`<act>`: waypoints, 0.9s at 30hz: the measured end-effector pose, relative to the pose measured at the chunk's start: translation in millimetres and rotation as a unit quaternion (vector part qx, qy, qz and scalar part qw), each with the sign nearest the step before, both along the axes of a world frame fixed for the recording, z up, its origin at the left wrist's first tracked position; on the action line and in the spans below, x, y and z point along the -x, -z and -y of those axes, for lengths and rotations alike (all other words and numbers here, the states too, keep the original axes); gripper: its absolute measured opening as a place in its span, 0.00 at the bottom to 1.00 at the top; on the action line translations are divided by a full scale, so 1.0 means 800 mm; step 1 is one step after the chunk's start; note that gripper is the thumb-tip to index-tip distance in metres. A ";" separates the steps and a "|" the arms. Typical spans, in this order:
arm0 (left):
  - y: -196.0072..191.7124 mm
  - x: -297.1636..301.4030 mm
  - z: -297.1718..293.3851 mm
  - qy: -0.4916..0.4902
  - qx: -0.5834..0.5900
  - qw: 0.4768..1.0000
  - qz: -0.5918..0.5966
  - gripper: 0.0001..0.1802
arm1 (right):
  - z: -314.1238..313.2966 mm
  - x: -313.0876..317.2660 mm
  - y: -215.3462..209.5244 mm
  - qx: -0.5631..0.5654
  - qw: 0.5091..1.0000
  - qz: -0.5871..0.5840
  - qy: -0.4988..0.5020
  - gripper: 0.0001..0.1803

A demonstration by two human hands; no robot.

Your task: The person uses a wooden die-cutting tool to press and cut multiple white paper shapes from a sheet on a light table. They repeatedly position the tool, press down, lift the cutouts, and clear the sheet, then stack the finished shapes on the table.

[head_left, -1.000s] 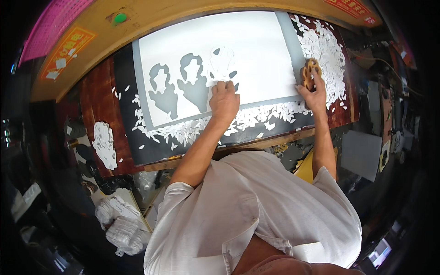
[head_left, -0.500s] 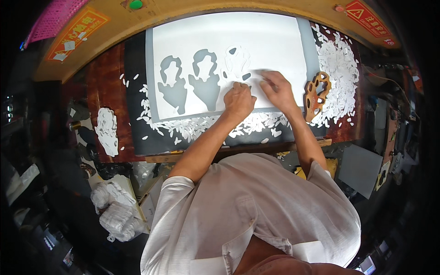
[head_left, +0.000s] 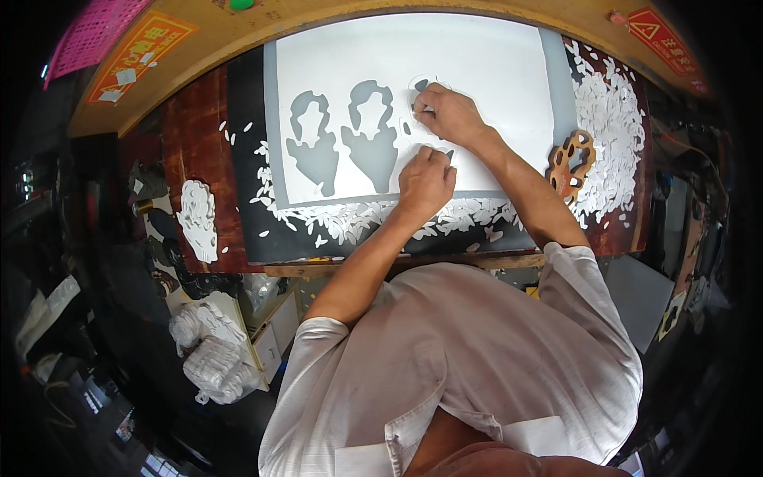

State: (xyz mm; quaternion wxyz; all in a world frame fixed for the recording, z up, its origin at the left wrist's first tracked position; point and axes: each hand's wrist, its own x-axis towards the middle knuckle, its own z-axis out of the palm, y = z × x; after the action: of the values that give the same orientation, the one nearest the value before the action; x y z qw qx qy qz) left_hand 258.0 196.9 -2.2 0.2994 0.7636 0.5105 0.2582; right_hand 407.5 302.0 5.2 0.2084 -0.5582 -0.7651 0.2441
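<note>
A large white sheet (head_left: 485,71) lies on a grey mat on the workbench, with two figure-shaped holes (head_left: 314,147) cut out of it. A third cut shape lies under my hands. My left hand (head_left: 425,181) presses on the sheet at the lower edge of that cut shape, fingers curled down. My right hand (head_left: 449,111) rests on the upper part of the same shape, fingertips pinching the paper at its edge. Whether a tool is in either hand is hidden.
A wooden template with holes (head_left: 571,163) lies to the right on a heap of white paper scraps (head_left: 608,127). More scraps line the sheet's front edge (head_left: 358,219). A white cut-out piece (head_left: 197,219) lies at the left. White bundles (head_left: 211,354) sit below the bench.
My right hand left the wooden template at the right and came onto the sheet, then moved up to the third cut shape. My left hand stayed near that shape.
</note>
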 end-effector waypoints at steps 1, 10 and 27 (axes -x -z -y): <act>0.002 0.003 0.000 -0.003 0.012 0.999 0.033 0.08 | 0.000 -0.003 0.000 0.028 0.999 -0.003 -0.017 0.04; -0.016 0.092 -0.001 -0.267 0.230 0.894 0.275 0.14 | 0.095 -0.064 -0.070 0.330 0.907 -0.079 -0.249 0.02; -0.005 0.071 0.027 -0.133 -0.026 0.990 0.049 0.19 | 0.092 0.003 -0.007 0.008 0.991 0.037 -0.131 0.15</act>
State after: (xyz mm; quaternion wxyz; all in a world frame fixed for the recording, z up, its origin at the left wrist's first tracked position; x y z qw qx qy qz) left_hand 201.2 175.3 2.0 0.2671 0.6826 0.5859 0.3456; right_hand 405.2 228.8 11.1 0.1415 -0.4634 -0.8371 0.2540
